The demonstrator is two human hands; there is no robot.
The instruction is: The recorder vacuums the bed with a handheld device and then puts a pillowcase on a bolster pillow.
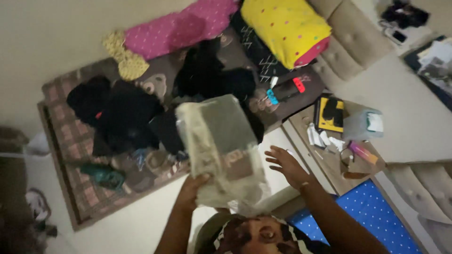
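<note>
My left hand [192, 188] grips the lower edge of a pale green and beige folded cloth [219, 141] and holds it up in front of me. My right hand [286, 164] is open, fingers spread, just to the right of the cloth and not touching it. Behind the cloth, a heap of dark clothes [127, 115] lies on a brown checked mattress [75, 188].
A pink dotted pillow [179, 26] and a yellow dotted pillow [285, 26] sit at the far end. A low wooden table [329, 162] to the right holds a yellow box, a clear container [362, 124] and small items. A blue dotted cushion [372, 211] lies near me.
</note>
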